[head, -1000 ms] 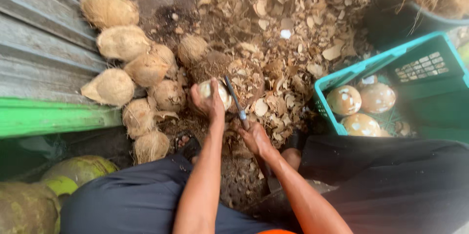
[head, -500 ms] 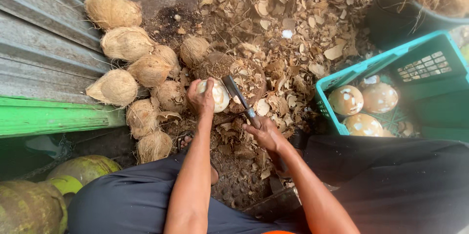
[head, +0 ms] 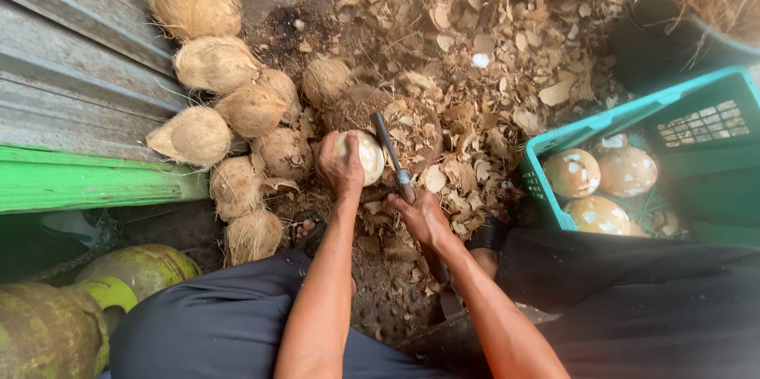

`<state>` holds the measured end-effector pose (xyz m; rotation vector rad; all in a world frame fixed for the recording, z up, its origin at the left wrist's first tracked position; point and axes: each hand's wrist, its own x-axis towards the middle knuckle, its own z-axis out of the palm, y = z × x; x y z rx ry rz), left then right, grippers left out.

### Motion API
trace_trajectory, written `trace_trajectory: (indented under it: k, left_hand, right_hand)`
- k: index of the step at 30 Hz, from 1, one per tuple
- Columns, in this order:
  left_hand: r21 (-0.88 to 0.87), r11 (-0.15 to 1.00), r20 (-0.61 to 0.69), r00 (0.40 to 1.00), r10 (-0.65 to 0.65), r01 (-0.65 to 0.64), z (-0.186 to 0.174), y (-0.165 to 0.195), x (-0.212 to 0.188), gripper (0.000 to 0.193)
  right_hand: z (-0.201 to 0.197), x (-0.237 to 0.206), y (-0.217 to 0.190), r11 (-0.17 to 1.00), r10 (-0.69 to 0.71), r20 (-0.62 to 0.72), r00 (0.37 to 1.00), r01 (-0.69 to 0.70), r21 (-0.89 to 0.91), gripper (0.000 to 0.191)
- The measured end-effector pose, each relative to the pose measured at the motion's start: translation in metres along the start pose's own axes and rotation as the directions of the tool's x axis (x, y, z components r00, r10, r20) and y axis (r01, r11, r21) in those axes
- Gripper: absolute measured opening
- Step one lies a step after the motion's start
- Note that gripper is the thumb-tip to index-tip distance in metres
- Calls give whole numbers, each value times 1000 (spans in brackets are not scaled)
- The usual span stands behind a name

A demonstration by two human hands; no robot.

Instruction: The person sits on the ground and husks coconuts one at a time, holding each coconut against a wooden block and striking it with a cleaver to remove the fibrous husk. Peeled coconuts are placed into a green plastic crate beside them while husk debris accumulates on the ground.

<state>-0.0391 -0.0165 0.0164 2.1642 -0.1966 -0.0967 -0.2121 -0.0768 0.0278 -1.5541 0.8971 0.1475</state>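
Note:
My left hand (head: 340, 164) grips a pale, partly peeled coconut (head: 367, 155) on the ground, fingers wrapped over its left side. My right hand (head: 423, 217) is shut on the handle of a dark knife (head: 390, 151), whose blade lies against the coconut's right side and points away from me. Both forearms reach out over my dark trousers. Brown shell chips (head: 475, 110) cover the ground around the coconut.
Several husked brown coconuts (head: 237, 110) are piled to the left against a grey corrugated sheet (head: 71, 54) and a green board (head: 87, 181). A teal crate (head: 673, 142) on the right holds peeled coconuts (head: 598, 181). A green gas cylinder (head: 87, 308) stands bottom left; a dark bin (head: 681, 23) top right.
The knife has swung from pointing down beside the coconut to lying against its right side. My left hand kept hold of the coconut; the view shifted slightly.

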Motion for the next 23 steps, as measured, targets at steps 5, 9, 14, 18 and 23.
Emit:
trace_trajectory:
  k: [5,9,14,18,23]
  left_hand:
    - [21,998,-30,997,68,-67,-4,8,-1,51]
    - [72,991,-26,993,117,-115,-4,2,-4,45]
    - [-138,987,14,997,80,-77,0,-5,-4,47]
    - [-168,986,30,999,12,-7,-4,-4,8,52]
    - [32,952,95,947,-306,305,-14,16,7,68]
  right_hand:
    - [-23,-13,-15,994,69,35,997,-71,78,39]
    - [-23,-16,-12,962,-186,-170,968,214,169,45]
    - [1,-16,-2,960,103,15,995,-103,259,19]
    - [-1,-1,-15,962,205,83,975,-216,167,27]
    - [-30,-23,-7,970,241,24,970,-241,12,31]
